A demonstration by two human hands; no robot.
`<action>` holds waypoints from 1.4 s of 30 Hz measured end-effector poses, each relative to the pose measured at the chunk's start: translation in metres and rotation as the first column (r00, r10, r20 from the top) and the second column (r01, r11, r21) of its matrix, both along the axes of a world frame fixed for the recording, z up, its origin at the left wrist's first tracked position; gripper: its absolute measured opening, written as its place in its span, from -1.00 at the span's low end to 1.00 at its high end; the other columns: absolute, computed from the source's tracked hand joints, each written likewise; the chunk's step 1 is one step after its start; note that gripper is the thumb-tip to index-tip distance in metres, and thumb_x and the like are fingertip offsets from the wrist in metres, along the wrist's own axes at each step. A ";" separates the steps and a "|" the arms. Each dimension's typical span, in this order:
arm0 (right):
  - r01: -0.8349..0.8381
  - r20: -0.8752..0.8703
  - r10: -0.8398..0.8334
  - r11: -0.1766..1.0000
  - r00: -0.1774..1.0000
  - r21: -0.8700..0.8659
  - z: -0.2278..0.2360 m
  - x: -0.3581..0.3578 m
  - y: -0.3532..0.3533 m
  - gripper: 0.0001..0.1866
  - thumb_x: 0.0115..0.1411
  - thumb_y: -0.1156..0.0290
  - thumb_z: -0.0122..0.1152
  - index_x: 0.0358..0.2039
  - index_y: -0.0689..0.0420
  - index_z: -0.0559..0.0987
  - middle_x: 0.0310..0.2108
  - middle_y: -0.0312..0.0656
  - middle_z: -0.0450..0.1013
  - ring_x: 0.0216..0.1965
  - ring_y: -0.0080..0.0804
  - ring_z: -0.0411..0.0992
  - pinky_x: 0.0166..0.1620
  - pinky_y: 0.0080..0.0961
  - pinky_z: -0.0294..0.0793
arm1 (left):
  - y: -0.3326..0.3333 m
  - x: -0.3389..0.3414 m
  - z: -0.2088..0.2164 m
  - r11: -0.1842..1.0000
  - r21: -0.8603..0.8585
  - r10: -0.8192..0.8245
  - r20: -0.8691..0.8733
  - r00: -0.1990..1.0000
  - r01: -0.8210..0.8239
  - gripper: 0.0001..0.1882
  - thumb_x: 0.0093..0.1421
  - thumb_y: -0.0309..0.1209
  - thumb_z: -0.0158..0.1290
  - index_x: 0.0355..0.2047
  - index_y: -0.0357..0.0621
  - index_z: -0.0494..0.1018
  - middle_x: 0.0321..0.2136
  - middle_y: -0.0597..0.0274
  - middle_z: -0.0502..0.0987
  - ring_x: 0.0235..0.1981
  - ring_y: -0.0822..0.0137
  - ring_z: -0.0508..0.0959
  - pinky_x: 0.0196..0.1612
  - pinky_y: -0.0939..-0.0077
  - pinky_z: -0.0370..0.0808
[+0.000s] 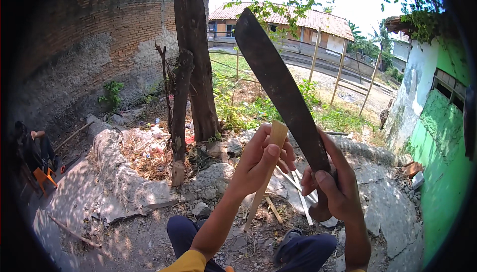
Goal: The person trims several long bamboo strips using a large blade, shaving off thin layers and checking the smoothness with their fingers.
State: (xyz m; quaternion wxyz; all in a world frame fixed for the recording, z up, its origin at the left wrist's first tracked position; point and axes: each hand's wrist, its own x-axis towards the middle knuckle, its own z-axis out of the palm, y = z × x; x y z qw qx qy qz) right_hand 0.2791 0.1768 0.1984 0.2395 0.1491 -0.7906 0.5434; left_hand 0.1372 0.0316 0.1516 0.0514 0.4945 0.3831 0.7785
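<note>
My right hand [335, 185] is closed round the handle of a machete [283, 85]. Its wide dark blade points up and leans to the left, and the curved butt of the handle shows below my fingers. Close beside it, my left hand [261, 157] grips a flat strip of pale bamboo [278, 135] near its upper end. The strip slants down to the left towards the ground between my knees. Blade and strip look very near each other; I cannot tell whether they touch. On the ground below lie several pale bamboo strips [302, 200].
A tree trunk [196, 58] rises ahead beside a broken stump [180, 123]. A low, broken concrete edge [112, 172] curves round leaf litter. A green wall [442, 172] stands to the right, a brick wall [119, 33] to the left. At far left, a person [37, 145] sits near an orange chair [43, 178].
</note>
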 end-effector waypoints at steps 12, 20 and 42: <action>-0.015 -0.063 0.029 0.977 0.998 0.214 -0.009 0.039 -0.011 -0.25 0.24 0.56 0.03 0.45 0.11 0.11 -0.54 -0.21 0.51 -0.56 -0.44 0.51 -0.37 -0.42 0.56 | -0.009 0.033 -0.003 0.984 0.175 -0.043 -0.018 0.999 0.045 -0.66 0.37 -0.25 0.10 -0.30 -0.37 0.52 -0.46 0.28 0.46 -0.61 0.58 0.41 -0.62 0.68 0.24; 0.057 -0.132 -0.014 0.945 0.991 0.323 -0.012 0.058 -0.023 -0.23 0.28 0.60 0.02 0.47 0.04 0.05 -0.52 -0.11 0.58 -0.63 -0.47 0.52 -0.54 -0.51 0.51 | -0.022 0.043 -0.013 0.984 0.148 -0.096 -0.059 0.994 0.103 -0.69 0.30 -0.31 0.20 -0.17 -0.39 0.58 -0.43 0.22 0.53 -0.61 0.54 0.45 -0.62 0.63 0.30; -0.105 0.153 0.072 0.970 0.986 0.218 0.015 0.061 -0.006 -0.23 0.27 0.58 0.03 0.47 -0.07 0.09 -0.49 -0.17 0.57 -0.57 -0.45 0.54 -0.38 -0.41 0.59 | -0.025 0.053 0.000 0.998 0.043 -0.044 -0.115 0.992 0.049 -0.66 0.39 -0.27 0.07 -0.15 -0.39 0.53 -0.45 0.20 0.53 -0.57 0.48 0.50 -0.52 0.58 0.43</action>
